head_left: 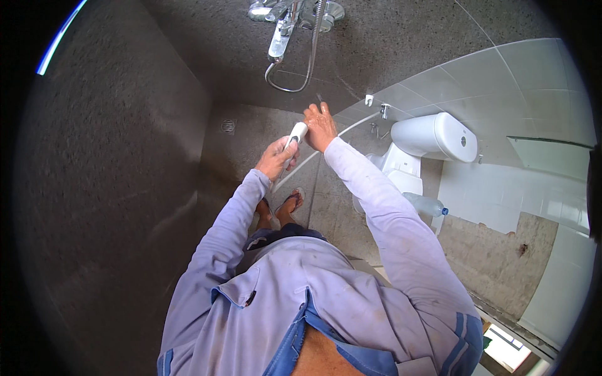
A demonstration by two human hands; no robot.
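Note:
My left hand (274, 158) is wrapped round a white handheld bidet sprayer (296, 134), its head pointing up and to the right. A white hose (348, 130) runs from below that hand to a chrome valve on the wall. Just right of the sprayer head, my right hand (320, 127) is raised with its wet back showing. Its visible fingers stretch away from me, a little apart, and nothing shows in them. A small streak, perhaps water, appears beyond the fingertips. The right palm is hidden.
A chrome shower mixer (280, 37) with a looped metal hose is on the far wall. At right stands a white toilet (433, 137), with a clear plastic bottle (423, 204) beside it. A floor drain (227, 126) lies far left. A dark wall rises on the left.

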